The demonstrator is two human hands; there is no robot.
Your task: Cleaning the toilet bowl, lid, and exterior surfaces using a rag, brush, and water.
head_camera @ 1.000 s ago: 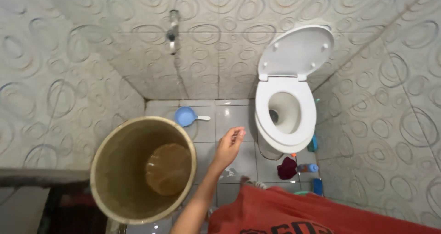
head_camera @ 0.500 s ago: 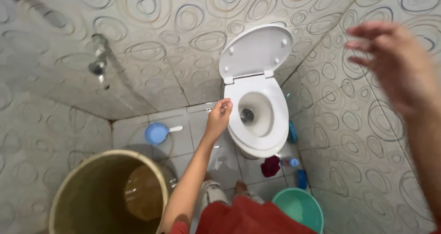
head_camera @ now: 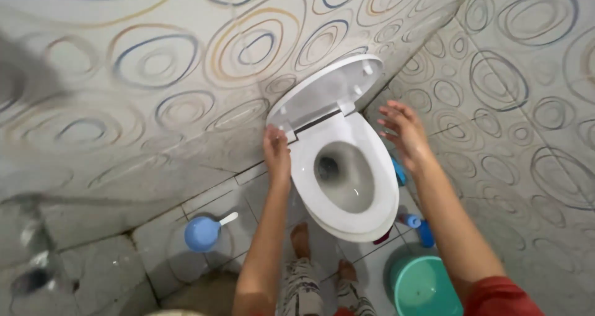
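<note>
Reaching forward from either side, both hands flank a white toilet (head_camera: 347, 179) set in the corner of a tiled bathroom. The left hand (head_camera: 276, 155) rests against the left rear edge of the toilet seat (head_camera: 378, 167), close to the hinge; its fingers lie together, pressed to the rim, though whether they actually grip it cannot be told. The right hand (head_camera: 404, 131) hovers just beside the seat's right rear edge, fingers spread apart and holding nothing. The toilet lid (head_camera: 322, 93) stands raised, leaning back toward the patterned wall tiles (head_camera: 186, 62). On the floor to the left lies a blue water dipper (head_camera: 203, 232) (its white handle points toward the toilet). A teal basin (head_camera: 424, 286) sits at the lower right, and a small blue bottle (head_camera: 420, 227) stands just beside the toilet's base. Two bare feet (head_camera: 301, 238) show below the bowl.
</note>
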